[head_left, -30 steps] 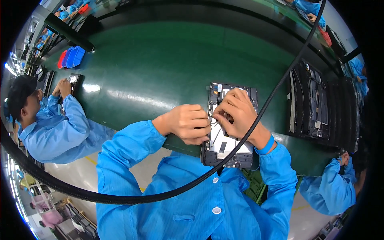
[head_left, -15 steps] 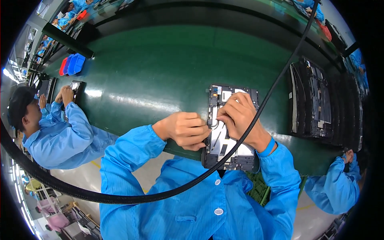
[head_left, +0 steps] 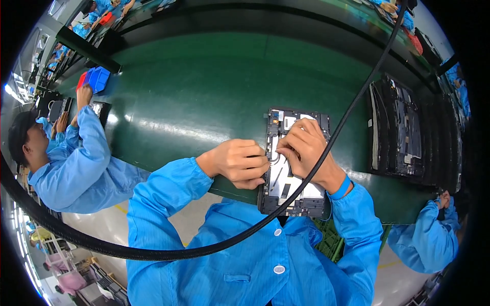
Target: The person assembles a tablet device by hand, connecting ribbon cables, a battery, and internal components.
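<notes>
An opened laptop-like electronic unit lies at the table's near edge in front of me, its black frame holding silver plates and small boards. Over its left edge is my left hand, fingers closed in a pinch; whatever lies between the tips is too small to make out. My right hand rests above the middle of the unit, with thumb and forefinger pinched together at a thin dark cable that curves between the two hands. The right hand hides part of the unit's upper right.
A thick black cable loops across the view, passing over the unit's right side. Several similar dark units stand stacked on the green table at the right. Blue bins and a co-worker are at the left.
My left hand has shifted up very slightly along the unit's left edge; my right hand stays put. At the left, the co-worker's arm has reached out toward the bins.
</notes>
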Action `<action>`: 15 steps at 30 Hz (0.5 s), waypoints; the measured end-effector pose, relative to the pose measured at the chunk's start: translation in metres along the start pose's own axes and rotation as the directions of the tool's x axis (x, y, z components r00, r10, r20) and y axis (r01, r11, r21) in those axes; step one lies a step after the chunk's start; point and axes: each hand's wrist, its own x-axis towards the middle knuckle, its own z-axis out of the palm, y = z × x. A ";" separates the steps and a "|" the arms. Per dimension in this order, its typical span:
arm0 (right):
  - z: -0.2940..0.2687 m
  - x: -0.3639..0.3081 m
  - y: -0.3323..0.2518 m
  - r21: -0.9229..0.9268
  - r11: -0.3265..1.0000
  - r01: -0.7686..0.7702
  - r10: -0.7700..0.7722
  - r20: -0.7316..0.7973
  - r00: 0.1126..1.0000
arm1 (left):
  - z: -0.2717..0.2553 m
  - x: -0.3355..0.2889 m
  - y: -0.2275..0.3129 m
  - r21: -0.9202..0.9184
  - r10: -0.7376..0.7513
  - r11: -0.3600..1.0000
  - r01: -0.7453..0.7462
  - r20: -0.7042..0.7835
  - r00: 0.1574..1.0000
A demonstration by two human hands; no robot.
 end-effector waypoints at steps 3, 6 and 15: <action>0.000 0.000 -0.001 0.013 1.000 -0.022 0.022 0.016 1.000 | 0.000 -0.001 0.001 -0.007 0.026 1.000 -0.026 0.002 1.000; 0.000 0.000 0.000 0.016 0.999 -0.030 0.030 0.026 0.999 | 0.000 0.000 0.001 -0.002 0.024 1.000 -0.024 -0.006 1.000; 0.000 0.005 0.006 0.093 0.995 -0.048 0.044 0.040 0.998 | 0.004 0.003 -0.003 -0.094 -0.047 0.995 0.044 -0.028 0.999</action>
